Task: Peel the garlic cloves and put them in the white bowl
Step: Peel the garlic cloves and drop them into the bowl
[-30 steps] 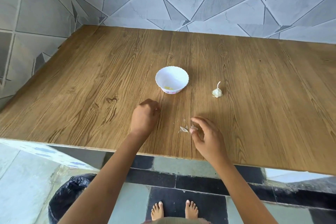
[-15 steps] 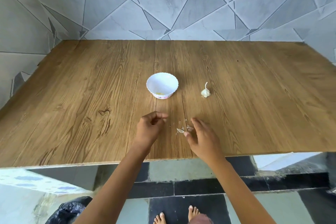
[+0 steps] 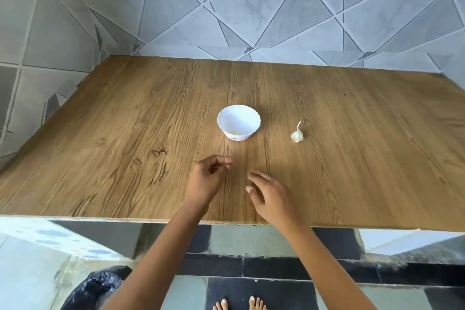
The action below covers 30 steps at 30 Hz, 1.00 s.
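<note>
The small white bowl point(image 3: 238, 118) stands mid-table with a bit of pale yellow garlic at its bottom. To its right lies a partly broken garlic bulb point(image 3: 297, 135) with a short stem. My left hand point(image 3: 207, 180) hovers in front of the bowl, fingers curled and thumb touching the index tip, with nothing visible between them. My right hand point(image 3: 270, 195) lies palm down beside it with its fingers spread. It covers the spot where the loose garlic skins lay, so they are hidden.
The wooden table point(image 3: 125, 146) is set into a tiled corner, with walls behind and on the left. Its front edge runs just under my wrists. A black-lined bin point(image 3: 100, 287) stands on the floor at the lower left, and bare feet show below.
My right hand has slid forward and left over the garlic skins, hiding them. My left hand has loosened from a fist into a pinch. The view has tilted up slightly.
</note>
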Each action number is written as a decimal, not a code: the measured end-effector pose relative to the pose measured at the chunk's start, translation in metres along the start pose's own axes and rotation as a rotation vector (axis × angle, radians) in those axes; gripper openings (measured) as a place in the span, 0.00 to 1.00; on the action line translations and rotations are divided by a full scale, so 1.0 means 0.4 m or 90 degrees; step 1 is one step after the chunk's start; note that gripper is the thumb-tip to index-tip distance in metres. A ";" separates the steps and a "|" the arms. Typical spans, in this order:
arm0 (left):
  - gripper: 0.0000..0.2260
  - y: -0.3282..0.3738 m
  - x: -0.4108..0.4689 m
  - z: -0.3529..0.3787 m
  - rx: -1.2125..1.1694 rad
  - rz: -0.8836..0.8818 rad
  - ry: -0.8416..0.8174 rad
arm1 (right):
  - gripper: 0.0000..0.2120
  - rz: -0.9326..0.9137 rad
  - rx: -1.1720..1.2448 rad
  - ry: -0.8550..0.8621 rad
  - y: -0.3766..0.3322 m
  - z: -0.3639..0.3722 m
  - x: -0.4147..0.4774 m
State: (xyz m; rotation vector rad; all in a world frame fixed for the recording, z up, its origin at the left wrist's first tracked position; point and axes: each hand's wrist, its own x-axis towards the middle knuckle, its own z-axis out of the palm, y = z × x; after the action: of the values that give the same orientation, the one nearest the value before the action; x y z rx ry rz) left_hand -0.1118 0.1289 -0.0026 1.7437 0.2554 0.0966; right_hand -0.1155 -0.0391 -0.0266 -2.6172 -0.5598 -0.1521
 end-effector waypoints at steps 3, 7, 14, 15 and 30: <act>0.08 0.008 0.003 -0.001 -0.014 0.001 0.010 | 0.17 -0.083 -0.012 0.025 0.023 -0.005 0.007; 0.11 0.015 0.001 0.013 -0.015 -0.002 0.013 | 0.17 -0.158 -0.062 -0.055 0.036 -0.007 0.024; 0.10 0.011 -0.002 0.062 -0.018 -0.009 -0.001 | 0.20 -0.145 -0.013 -0.060 0.094 -0.055 -0.030; 0.10 0.013 0.000 0.068 -0.020 -0.011 -0.001 | 0.22 -0.109 0.011 -0.058 0.100 -0.060 -0.037; 0.10 0.021 -0.007 0.083 -0.014 -0.013 -0.011 | 0.08 -0.004 -0.003 0.017 0.045 -0.031 -0.028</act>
State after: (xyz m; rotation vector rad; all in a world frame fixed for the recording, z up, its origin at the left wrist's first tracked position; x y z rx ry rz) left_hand -0.1066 0.0949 -0.0004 1.7189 0.2589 0.0691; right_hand -0.1184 -0.0634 -0.0254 -2.6146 -0.5583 -0.1905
